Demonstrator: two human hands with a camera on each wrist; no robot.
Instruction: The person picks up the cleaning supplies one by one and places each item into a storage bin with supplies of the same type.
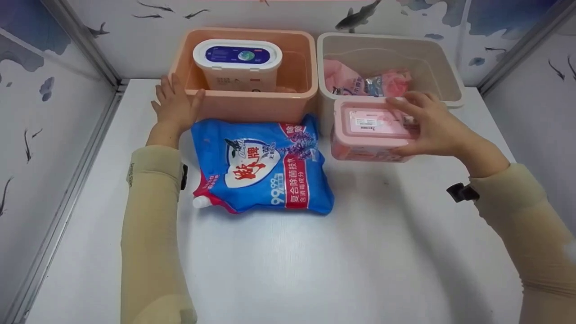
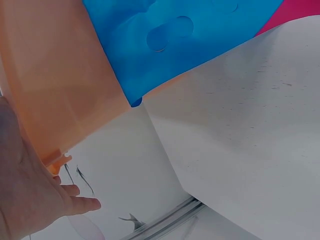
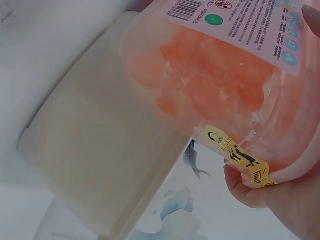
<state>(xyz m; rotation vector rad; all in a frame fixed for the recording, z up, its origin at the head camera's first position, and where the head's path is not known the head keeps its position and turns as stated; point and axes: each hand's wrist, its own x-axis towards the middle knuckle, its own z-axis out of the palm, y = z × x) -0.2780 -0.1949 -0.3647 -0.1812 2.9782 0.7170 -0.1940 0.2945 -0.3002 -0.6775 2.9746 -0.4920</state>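
My right hand [image 1: 438,123] grips a pink lidded box [image 1: 373,141] across its width, thumb at the front side and fingers over the far one. In the right wrist view, orange-pink pods show through the clear wall of the box, and a yellow seal strip crosses its lid edge. It overlaps the front of the beige bin [image 1: 454,85]. At the left front corner of the orange bin [image 1: 256,108], my left hand [image 1: 175,103] lies with fingers spread and straight. A white lidded tub [image 1: 240,78] with a dark blue label stands inside the orange bin.
A blue detergent pouch [image 1: 261,166] with a white cap lies flat before the orange bin. Pink packages [image 1: 344,76] sit in the beige bin. The bins stand side by side on the white table [image 1: 279,265], against a back wall [image 1: 288,13] with painted fish.
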